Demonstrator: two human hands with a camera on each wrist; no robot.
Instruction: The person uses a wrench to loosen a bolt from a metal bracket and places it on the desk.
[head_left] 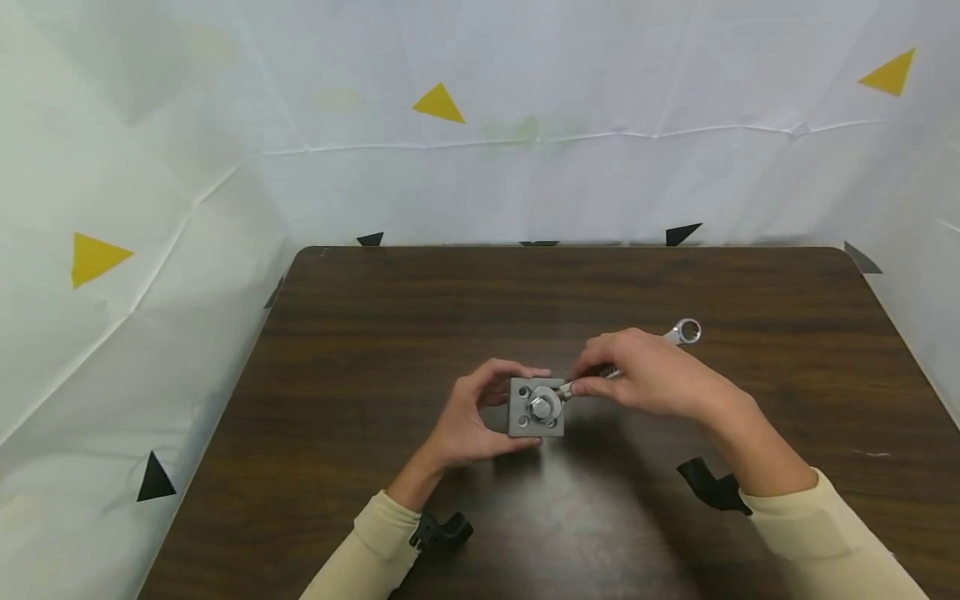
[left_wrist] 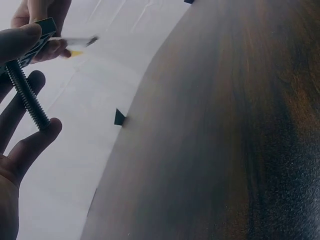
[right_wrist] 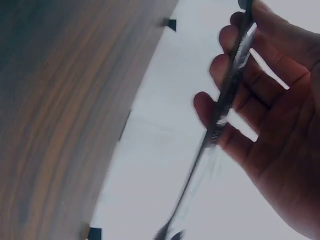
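Left hand (head_left: 468,421) clamps plate (head_left: 536,407), bolt (left_wrist: 26,93) hanging beneath. Right hand (head_left: 648,372) grips wrench (head_left: 686,332) on nut (head_left: 542,406). Advice: hold plate steady; seat wrench squarely.

Premises: a staged recording booth or lab set-up, not a home or working shop. A dark wood-grain tabletop (head_left: 375,333) stands enclosed on three sides by creased white sheeting (head_left: 600,167) — a makeshift backdrop. Yellow triangle markers (head_left: 438,104) are fixed to the sheeting, and black triangle markers (head_left: 155,479) sit along the tabletop's edges — reference marks typical of camera tracking.
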